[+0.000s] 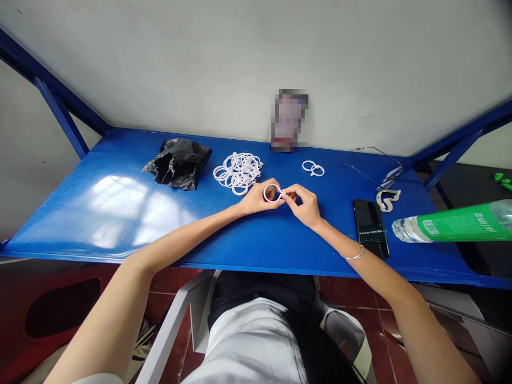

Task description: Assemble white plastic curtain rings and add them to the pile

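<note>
Left grip (256,199) and right grip (307,207) both pinch one white ring (272,201), forearms (196,233) slanting inward

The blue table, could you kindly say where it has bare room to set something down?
Bare patches lie left of the black bag and between the right hand and black phone; it is crowded around the white ring pile and the glasses.

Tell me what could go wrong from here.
The right hand has the white ring in a fingertip grip, which could slip. The left hand is right beside the pile of white rings and might scatter some. The right forearm passes close to the black smartphone and could nudge it.
</note>
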`<control>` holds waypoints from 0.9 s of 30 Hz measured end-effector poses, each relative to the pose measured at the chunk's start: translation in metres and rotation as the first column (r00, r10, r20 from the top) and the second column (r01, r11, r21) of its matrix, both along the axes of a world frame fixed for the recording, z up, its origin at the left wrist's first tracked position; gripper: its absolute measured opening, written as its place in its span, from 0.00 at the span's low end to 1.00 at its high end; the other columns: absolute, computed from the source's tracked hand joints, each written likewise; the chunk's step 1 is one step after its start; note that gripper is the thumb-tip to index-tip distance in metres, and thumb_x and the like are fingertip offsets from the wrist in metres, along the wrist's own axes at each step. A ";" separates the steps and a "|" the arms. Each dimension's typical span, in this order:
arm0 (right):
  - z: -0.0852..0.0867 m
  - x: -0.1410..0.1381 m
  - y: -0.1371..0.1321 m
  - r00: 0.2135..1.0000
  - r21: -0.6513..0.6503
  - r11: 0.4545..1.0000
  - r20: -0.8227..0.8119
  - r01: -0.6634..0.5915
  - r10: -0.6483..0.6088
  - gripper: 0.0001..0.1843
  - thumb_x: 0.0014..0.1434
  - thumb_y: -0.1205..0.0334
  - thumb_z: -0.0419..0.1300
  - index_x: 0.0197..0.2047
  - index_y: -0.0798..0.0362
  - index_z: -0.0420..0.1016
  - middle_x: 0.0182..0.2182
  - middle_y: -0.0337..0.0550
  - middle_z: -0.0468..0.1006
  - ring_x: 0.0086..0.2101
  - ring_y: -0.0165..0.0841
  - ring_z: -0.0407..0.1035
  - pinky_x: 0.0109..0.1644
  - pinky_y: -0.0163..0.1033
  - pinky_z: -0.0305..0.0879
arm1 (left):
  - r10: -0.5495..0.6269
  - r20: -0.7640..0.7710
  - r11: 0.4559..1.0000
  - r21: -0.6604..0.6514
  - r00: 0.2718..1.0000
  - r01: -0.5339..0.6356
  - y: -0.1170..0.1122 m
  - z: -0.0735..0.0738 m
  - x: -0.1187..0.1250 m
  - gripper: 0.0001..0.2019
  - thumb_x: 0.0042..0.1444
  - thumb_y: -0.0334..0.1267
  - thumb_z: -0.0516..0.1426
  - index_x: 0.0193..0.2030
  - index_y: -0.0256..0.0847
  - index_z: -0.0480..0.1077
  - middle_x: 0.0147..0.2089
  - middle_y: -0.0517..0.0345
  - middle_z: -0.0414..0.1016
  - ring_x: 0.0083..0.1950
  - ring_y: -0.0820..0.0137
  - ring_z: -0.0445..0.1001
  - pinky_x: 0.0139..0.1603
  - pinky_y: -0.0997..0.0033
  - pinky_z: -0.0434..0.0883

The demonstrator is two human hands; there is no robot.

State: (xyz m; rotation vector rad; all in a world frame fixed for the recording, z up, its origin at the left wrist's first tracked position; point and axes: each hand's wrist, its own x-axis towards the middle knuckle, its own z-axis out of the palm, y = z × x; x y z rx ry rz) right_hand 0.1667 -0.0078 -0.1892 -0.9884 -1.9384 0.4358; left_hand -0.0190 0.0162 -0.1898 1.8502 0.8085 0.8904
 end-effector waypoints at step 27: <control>0.002 0.000 0.001 0.991 -0.009 0.992 -0.039 0.127 -0.127 0.08 0.64 0.57 0.57 0.40 0.51 0.73 0.33 0.42 0.80 0.27 0.30 0.72 0.31 0.35 0.69 | 0.104 0.048 0.994 -0.035 0.993 -0.103 -0.003 0.003 0.000 0.25 0.54 0.50 0.61 0.52 0.38 0.64 0.24 0.67 0.62 0.22 0.79 0.60 0.22 0.79 0.60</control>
